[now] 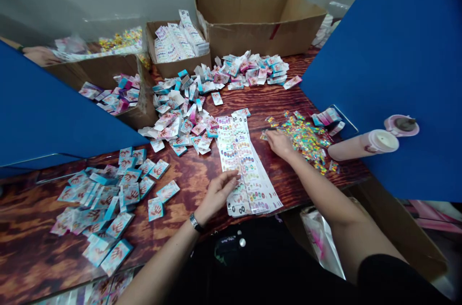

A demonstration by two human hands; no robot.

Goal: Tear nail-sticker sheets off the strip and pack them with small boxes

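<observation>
Lightly, the left hand [216, 194] overlaps the nail-sticker sheets' [245, 165] edge.

Designs on the paper sheets [238, 160] — too small to tell.

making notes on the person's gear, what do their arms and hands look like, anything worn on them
The left hand and right hand are bare, with no gloves, and the forearms are uncovered. The left wrist wears a dark watch or bracelet with a metallic glint. A black short sleeve covers the right upper arm. No cables show.
</observation>
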